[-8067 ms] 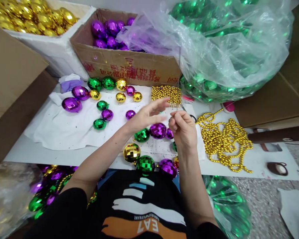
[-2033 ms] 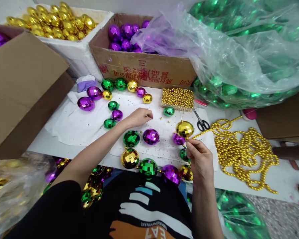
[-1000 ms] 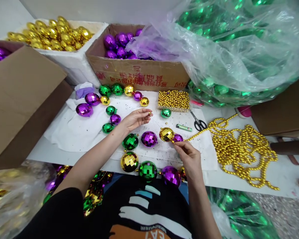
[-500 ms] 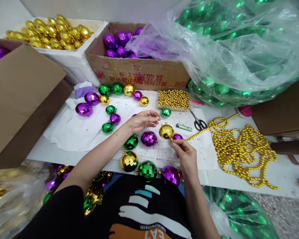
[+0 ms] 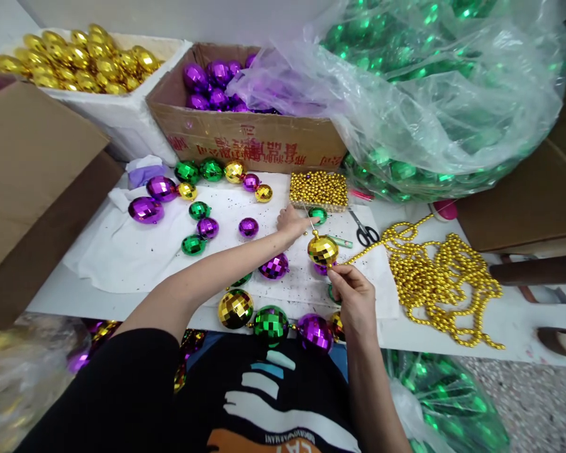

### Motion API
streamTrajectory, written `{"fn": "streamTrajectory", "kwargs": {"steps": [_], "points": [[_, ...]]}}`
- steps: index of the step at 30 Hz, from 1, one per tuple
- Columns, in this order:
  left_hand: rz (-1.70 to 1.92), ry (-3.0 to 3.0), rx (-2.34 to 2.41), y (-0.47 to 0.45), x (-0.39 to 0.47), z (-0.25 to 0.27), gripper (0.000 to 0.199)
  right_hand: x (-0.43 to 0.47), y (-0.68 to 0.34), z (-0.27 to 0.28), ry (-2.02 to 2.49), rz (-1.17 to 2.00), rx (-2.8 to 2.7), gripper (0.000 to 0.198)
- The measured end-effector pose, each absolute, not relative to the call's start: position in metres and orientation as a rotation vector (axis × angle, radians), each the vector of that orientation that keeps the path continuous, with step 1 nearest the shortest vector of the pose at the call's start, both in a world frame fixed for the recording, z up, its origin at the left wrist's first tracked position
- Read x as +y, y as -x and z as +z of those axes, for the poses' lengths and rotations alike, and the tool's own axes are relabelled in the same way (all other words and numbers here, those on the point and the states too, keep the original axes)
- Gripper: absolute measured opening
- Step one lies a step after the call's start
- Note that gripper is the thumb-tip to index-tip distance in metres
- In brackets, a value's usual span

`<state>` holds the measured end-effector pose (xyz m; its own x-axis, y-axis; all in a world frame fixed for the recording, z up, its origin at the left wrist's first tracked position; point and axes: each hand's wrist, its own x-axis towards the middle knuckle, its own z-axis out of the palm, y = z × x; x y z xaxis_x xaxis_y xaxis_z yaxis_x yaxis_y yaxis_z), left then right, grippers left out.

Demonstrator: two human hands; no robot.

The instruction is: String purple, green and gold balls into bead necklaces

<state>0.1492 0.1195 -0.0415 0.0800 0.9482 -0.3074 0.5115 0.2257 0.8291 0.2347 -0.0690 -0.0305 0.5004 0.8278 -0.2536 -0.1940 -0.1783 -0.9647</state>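
My right hand (image 5: 356, 289) is closed, pinching the lower end of a gold faceted ball (image 5: 322, 250) and holding it above the white cloth. A thin thread (image 5: 310, 218) runs up from the bead at the ball's top towards my left hand (image 5: 292, 223). That hand reaches past the ball, one digit stretched onto a small green faceted ball (image 5: 317, 216); its other fingers are partly hidden. Close under it is a tiny gold bead (image 5: 305, 233). A purple faceted ball (image 5: 274, 267) lies left of the held one. Strung large balls, including a green one (image 5: 270, 323), line the table's front edge.
Behind my left hand stands a clear box of gold beads (image 5: 319, 189). Scissors (image 5: 365, 233) and a heap of gold bead chain (image 5: 443, 283) lie to the right. At the back are a carton of purple balls (image 5: 249, 141) and a plastic bag of green ones (image 5: 453, 107).
My left hand has moved right and away from me, from the thread's end to the small green ball. The gold ball is still in my right hand, and the view has shifted slightly.
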Motion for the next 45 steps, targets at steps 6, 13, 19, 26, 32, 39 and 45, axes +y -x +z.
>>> {"fn": "streamTrajectory", "kwargs": {"steps": [6, 13, 19, 26, 32, 39, 45], "points": [[0.359, -1.506, 1.76, -0.169, 0.115, -0.041, 0.078, -0.07, -0.234, -0.029, 1.467, 1.019, -0.598, 0.034], [0.294, -2.216, 1.423, -0.162, 0.097, -0.021, 0.044, -0.082, -0.249, -0.022, 1.424, 0.983, -0.535, 0.029], [0.141, -2.886, 1.095, -0.168, 0.1, -0.027, 0.043, -0.084, -0.252, -0.022, 1.405, 0.966, -0.516, 0.03], [0.055, -2.997, 1.072, -0.166, 0.114, -0.037, 0.048, -0.083, -0.249, -0.025, 1.385, 0.998, -0.542, 0.031], [0.05, -2.855, 1.024, -0.161, 0.118, -0.038, 0.049, -0.08, -0.242, -0.024, 1.393, 1.016, -0.547, 0.03], [0.486, -2.228, 1.033, -0.128, 0.109, -0.003, 0.044, -0.084, -0.248, -0.017, 1.414, 0.978, -0.542, 0.031], [0.736, -0.792, 0.855, -0.05, 0.118, 0.011, 0.028, -0.082, -0.244, -0.02, 1.46, 1.036, -0.607, 0.027]]}}
